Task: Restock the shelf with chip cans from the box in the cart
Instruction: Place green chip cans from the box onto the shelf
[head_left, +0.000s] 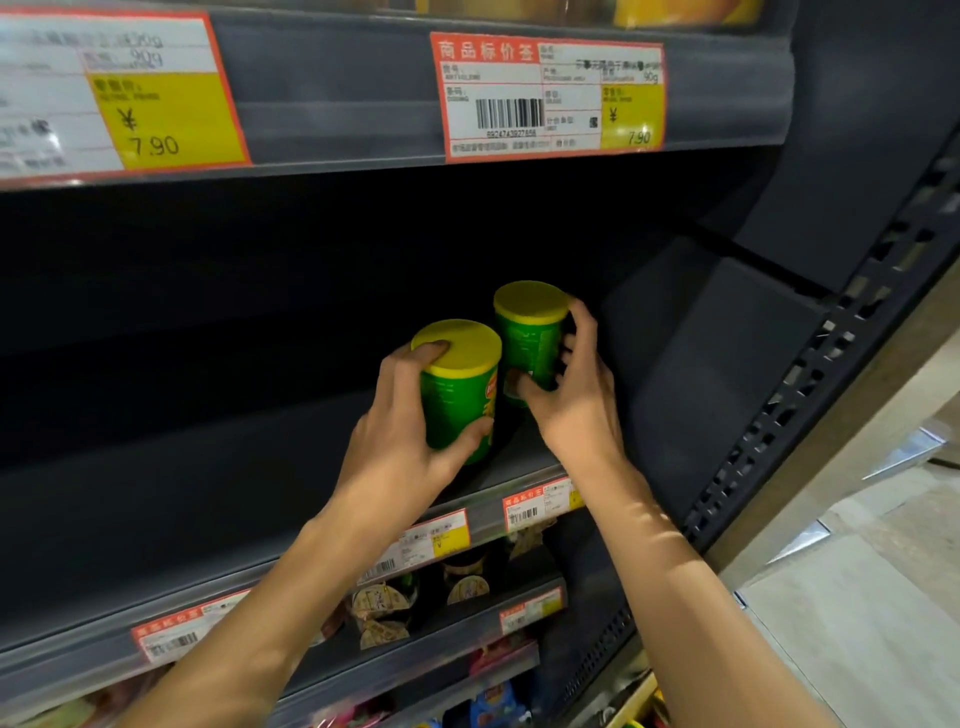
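Two green chip cans with yellow lids stand upright on the dark shelf (218, 467). My left hand (400, 436) grips the nearer can (462, 384), thumb low on its front and a fingertip on the lid. My right hand (571, 384) holds the farther can (530, 338), fingers curled round its right side near the shelf's end panel. The two cans stand close together, the right one a little deeper in. The cart and box are out of view.
A price-tag rail (550, 96) runs along the shelf above. Lower shelves hold packaged snacks (379, 613) behind their own tag strips (436, 540). The dark end panel (727, 364) closes the shelf on the right. Pale floor tiles (857, 597) lie beyond.
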